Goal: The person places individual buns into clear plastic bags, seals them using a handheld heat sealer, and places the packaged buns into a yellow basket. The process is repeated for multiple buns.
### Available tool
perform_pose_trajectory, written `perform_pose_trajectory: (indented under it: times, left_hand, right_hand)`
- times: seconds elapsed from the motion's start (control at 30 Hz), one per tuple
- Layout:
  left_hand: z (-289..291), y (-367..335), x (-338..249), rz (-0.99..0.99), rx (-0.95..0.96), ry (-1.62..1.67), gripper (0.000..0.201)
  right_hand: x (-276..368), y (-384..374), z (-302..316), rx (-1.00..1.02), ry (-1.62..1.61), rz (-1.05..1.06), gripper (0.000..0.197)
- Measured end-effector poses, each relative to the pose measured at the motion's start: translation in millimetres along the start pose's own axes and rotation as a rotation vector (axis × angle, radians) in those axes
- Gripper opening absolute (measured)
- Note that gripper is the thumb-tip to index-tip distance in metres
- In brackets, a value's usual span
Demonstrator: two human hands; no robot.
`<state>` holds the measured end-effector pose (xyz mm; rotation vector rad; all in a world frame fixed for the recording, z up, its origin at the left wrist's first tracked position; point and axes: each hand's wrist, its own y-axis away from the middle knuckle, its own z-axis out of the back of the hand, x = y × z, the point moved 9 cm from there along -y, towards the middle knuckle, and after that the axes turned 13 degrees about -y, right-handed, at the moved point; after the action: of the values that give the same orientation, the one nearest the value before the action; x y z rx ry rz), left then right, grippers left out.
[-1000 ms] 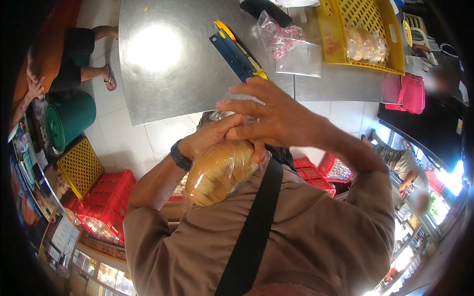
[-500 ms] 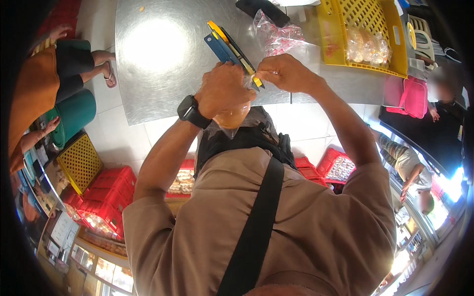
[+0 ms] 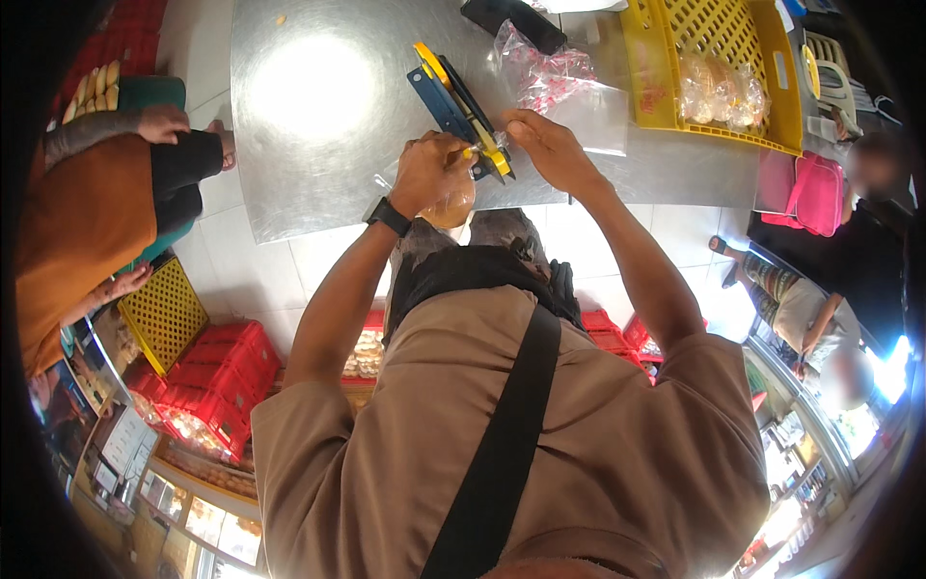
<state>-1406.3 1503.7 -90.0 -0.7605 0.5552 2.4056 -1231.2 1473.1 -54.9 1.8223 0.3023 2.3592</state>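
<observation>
My left hand [image 3: 432,174] is closed round the gathered neck of a clear plastic bag [image 3: 450,206] with an orange-brown bread-like item inside, at the table's near edge. Its fingertips are against a blue and yellow bag-neck tape sealer [image 3: 461,108], which lies slanted on the steel table [image 3: 328,174]. On the sealer's other side my right hand [image 3: 555,152] has its fingers pressed together at the twisted end of the bag, by the yellow tip. The exact pinch is partly hidden. A black watch sits on my left wrist.
Beyond the sealer lie a clear bag with red print [image 3: 550,72] and a black phone [image 3: 516,21]. At the right stands a yellow crate [image 3: 656,106] with bagged bread. Red crates [image 3: 217,376] stand at the lower left. Another person in an orange garment [image 3: 101,212] is at the left.
My hands have moved slightly apart, the left lower at the sealer's near side, the right to the far side. The bag's neck now lies across the sealer's tip. The person at left has shifted.
</observation>
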Motion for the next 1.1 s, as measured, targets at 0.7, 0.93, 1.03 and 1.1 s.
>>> perform_pose_trajectory:
  times: [0.7,0.93,1.03,1.1]
  left_hand:
    - [97.7,65.8,-71.9,0.139,0.054,0.851,0.015]
    - [186.1,2.4,-213.3,-0.582,-0.523,0.066,0.01]
    - [142.2,-35.9,-206.9,-0.69,-0.545,-0.393,0.013]
    - [98.4,-42.0,-198.7,-0.591,-0.373,-0.339,0.029]
  right_hand:
    - [89.9,137.0,-63.7,-0.108,-0.134,0.25,0.088]
    - [-105.9,285.5,30.0,-0.476,0.088,-0.436,0.067]
    - [-275.2,421.1,7.0,-0.476,0.086,-0.957,0.087]
    - [-300.0,474.1,-45.2,-0.437,-0.412,-0.97,0.086]
